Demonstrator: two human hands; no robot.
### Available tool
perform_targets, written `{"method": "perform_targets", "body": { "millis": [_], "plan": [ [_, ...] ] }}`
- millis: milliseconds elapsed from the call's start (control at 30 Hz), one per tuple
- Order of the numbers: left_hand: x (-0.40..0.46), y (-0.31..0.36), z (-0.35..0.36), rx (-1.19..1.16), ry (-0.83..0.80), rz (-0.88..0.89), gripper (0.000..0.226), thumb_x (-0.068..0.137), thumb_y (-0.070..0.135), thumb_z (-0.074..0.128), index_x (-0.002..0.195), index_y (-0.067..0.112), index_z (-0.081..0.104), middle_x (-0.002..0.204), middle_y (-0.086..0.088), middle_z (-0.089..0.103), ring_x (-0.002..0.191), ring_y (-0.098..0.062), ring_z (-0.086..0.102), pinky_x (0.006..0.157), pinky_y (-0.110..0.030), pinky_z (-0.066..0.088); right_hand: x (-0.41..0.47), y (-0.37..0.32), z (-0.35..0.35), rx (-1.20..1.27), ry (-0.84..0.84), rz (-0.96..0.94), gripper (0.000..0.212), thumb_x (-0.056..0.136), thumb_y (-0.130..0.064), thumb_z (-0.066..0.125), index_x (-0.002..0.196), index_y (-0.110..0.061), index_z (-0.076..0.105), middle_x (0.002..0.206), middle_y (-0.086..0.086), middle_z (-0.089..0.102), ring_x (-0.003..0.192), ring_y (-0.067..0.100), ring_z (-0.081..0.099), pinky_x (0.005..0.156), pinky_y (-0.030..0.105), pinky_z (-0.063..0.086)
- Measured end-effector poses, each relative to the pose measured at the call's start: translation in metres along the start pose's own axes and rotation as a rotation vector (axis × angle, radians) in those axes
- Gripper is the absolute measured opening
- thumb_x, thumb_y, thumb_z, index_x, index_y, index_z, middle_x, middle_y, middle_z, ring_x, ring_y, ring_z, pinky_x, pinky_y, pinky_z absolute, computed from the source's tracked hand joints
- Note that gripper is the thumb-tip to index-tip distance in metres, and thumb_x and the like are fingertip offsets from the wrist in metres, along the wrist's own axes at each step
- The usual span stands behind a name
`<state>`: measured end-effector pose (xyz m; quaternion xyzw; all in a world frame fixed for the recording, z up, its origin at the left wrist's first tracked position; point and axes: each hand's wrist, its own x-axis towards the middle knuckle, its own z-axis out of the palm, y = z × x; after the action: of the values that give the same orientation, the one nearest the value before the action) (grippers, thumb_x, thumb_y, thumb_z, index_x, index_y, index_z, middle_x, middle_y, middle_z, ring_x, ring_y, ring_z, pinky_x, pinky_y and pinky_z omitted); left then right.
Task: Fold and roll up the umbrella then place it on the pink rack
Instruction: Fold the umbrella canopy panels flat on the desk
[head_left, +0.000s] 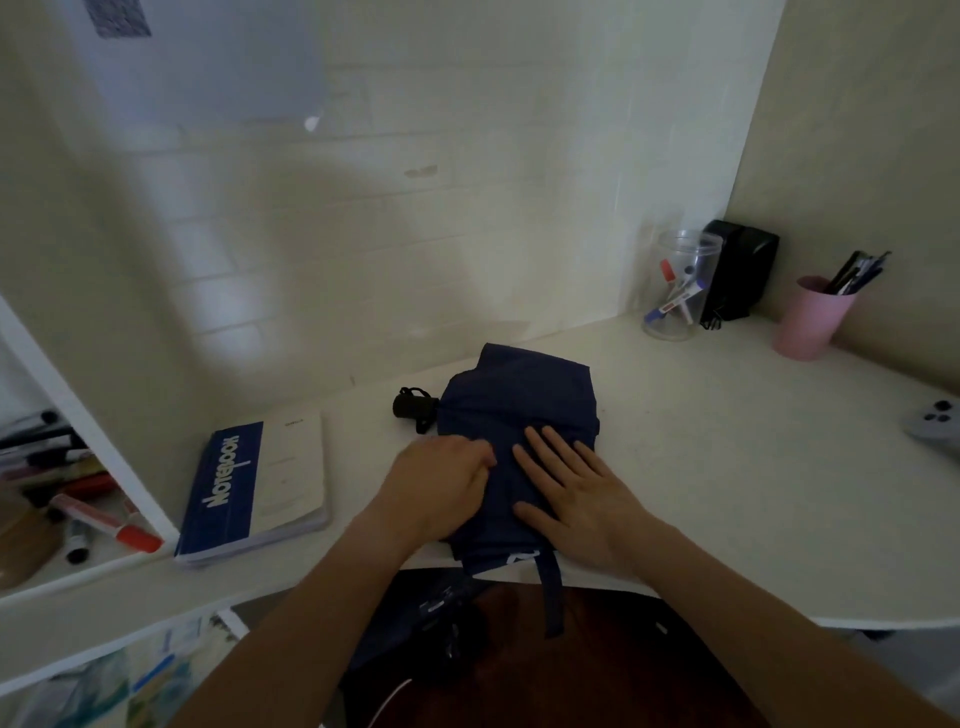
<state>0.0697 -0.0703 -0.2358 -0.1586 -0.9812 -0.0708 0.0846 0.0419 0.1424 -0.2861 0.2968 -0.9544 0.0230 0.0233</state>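
A navy blue umbrella (519, 405) lies collapsed on the white desk (727, 441), its fabric spread flat and its black handle (413, 408) poking out to the left. A fabric strap (551, 592) hangs over the desk's front edge. My left hand (441, 483) rests on the fabric's left side with fingers curled into the cloth. My right hand (576, 493) lies flat on the fabric with fingers straight, pressing it down. No pink rack shows in this view.
A blue notebook (254, 488) lies left of the umbrella. At the back right stand a clear jar of markers (675, 291), a black box (740, 275) and a pink cup of pens (810, 322). A grey controller (935, 423) sits at the right edge. A shelf with markers (78, 499) is at left.
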Motion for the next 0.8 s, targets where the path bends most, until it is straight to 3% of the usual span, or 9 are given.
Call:
{"method": "perform_targets", "body": {
  "millis": [67, 200, 300, 333, 400, 533, 600, 700, 800],
  "plan": [
    [-0.001, 0.004, 0.018, 0.052, 0.107, 0.065, 0.048, 0.106, 0.039, 0.029, 0.150, 0.029, 0.043, 0.154, -0.002, 0.047, 0.141, -0.021, 0.044, 0.116, -0.035, 0.036, 0.001, 0.000, 0.002, 0.023, 0.007, -0.002, 0.091, 0.080, -0.078, -0.010, 0.156, -0.030, -0.011, 0.163, -0.008, -0.020, 0.148, 0.010, -0.024, 0.124, 0.040, -0.005],
    [-0.026, -0.009, 0.056, 0.030, -0.082, 0.046, 0.057, 0.103, 0.064, 0.013, 0.155, 0.052, -0.008, 0.167, 0.013, -0.014, 0.154, -0.010, -0.016, 0.127, -0.037, -0.002, -0.006, 0.004, -0.004, 0.050, -0.013, -0.064, 0.088, 0.087, -0.080, 0.007, 0.157, -0.029, -0.003, 0.163, -0.011, -0.017, 0.149, 0.006, -0.019, 0.125, 0.037, -0.004],
    [-0.030, -0.012, 0.058, 0.013, -0.027, 0.057, 0.057, 0.101, 0.069, 0.015, 0.152, 0.058, -0.008, 0.167, 0.013, -0.017, 0.152, -0.009, -0.021, 0.125, -0.035, -0.009, -0.002, 0.013, -0.029, 0.308, 0.132, -0.002, 0.067, 0.085, -0.069, 0.046, 0.143, -0.036, 0.047, 0.156, -0.014, 0.037, 0.143, 0.008, 0.032, 0.119, 0.030, 0.027],
    [-0.029, -0.011, 0.058, 0.012, -0.022, 0.056, 0.057, 0.101, 0.069, 0.015, 0.152, 0.058, -0.008, 0.167, 0.013, -0.017, 0.152, -0.009, -0.021, 0.125, -0.036, -0.008, 0.007, 0.020, -0.037, 0.411, 0.305, 0.087, 0.050, 0.083, -0.062, 0.055, 0.125, -0.035, 0.062, 0.135, -0.014, 0.058, 0.125, 0.009, 0.051, 0.107, 0.032, 0.042],
    [-0.029, -0.011, 0.059, 0.021, -0.007, 0.057, 0.057, 0.101, 0.070, 0.014, 0.151, 0.059, -0.008, 0.167, 0.014, -0.017, 0.152, -0.009, -0.022, 0.126, -0.037, -0.007, 0.035, 0.039, -0.055, 0.559, 0.554, 0.418, 0.036, 0.082, -0.053, 0.063, 0.106, -0.026, 0.069, 0.107, -0.008, 0.068, 0.099, 0.013, 0.060, 0.087, 0.035, 0.052],
    [-0.033, -0.009, 0.055, 0.019, -0.001, 0.055, 0.056, 0.100, 0.070, 0.011, 0.150, 0.059, -0.012, 0.166, 0.015, -0.020, 0.151, -0.007, -0.024, 0.126, -0.037, -0.007, 0.089, 0.061, -0.075, 1.259, 0.254, 0.916, 0.044, 0.079, -0.039, 0.078, 0.098, -0.007, 0.055, 0.102, 0.009, 0.063, 0.085, 0.025, 0.061, 0.078, 0.039, 0.056],
    [-0.033, -0.007, 0.053, 0.011, 0.002, 0.053, 0.056, 0.100, 0.070, 0.011, 0.150, 0.059, -0.012, 0.166, 0.015, -0.021, 0.151, -0.007, -0.025, 0.126, -0.036, -0.008, 0.100, 0.061, -0.085, 1.494, 0.229, 0.922, 0.033, 0.078, -0.021, 0.082, 0.094, -0.005, 0.058, 0.094, 0.008, 0.061, 0.076, 0.022, 0.059, 0.063, 0.035, 0.055],
    [-0.033, -0.007, 0.054, 0.011, 0.015, 0.062, 0.056, 0.101, 0.070, 0.012, 0.151, 0.059, -0.012, 0.167, 0.014, -0.018, 0.152, -0.008, -0.023, 0.126, -0.035, -0.008, 0.103, 0.062, -0.096, 1.523, 0.287, 0.823, 0.028, 0.076, -0.013, 0.084, 0.093, -0.004, 0.064, 0.094, 0.007, 0.067, 0.074, 0.020, 0.064, 0.048, 0.026, 0.050],
    [-0.033, -0.009, 0.057, 0.017, 0.032, 0.065, 0.056, 0.101, 0.070, 0.012, 0.152, 0.058, -0.009, 0.168, 0.012, -0.015, 0.153, -0.010, -0.019, 0.126, -0.035, -0.007, 0.088, 0.062, -0.106, 1.543, 0.313, 0.613, 0.025, 0.077, -0.014, 0.082, 0.098, -0.006, 0.071, 0.101, 0.007, 0.075, 0.088, 0.020, 0.071, 0.064, 0.025, 0.054]
  ]
}}
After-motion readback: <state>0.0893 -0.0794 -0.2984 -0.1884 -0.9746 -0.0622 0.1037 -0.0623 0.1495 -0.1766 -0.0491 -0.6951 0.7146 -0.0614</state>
